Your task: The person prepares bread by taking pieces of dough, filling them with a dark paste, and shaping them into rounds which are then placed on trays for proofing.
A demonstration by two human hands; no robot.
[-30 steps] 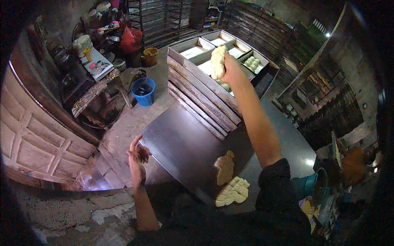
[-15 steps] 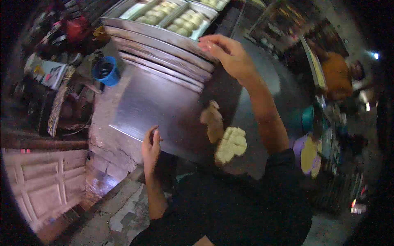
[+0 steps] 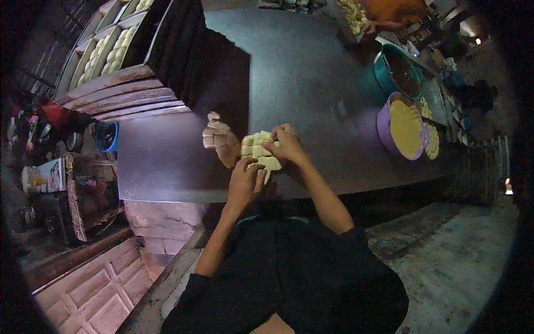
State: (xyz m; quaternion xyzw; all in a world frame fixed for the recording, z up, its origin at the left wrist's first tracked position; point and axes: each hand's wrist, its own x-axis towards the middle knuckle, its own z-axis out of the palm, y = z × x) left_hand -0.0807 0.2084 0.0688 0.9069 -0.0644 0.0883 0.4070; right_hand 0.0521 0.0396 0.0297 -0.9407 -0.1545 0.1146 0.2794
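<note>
A cluster of pale yellow dough pieces (image 3: 255, 143), scored into small blocks, lies on the metal table in front of me. My left hand (image 3: 243, 182) is at its near left edge, the fingers curled onto the dough. From the right side, my right hand (image 3: 288, 147) pinches the dough's upper right part. A flap of dough hangs between the two hands toward me. Just left of it lies a brownish, pinkish dough cluster (image 3: 219, 139), which neither hand touches.
Stacked metal trays (image 3: 125, 92) stand at the far left, the top ones holding rows of dough pieces. A purple basin (image 3: 384, 131) with yellow dough and a green basin (image 3: 382, 69) sit at the right. A blue bucket (image 3: 107, 136) is left of the table (image 3: 300, 67). Another person's hand (image 3: 384, 26) is far right.
My view has swung to the right. My right hand has come down from beside the tray stack, and my left hand has moved in; both are now on the yellow dough.
</note>
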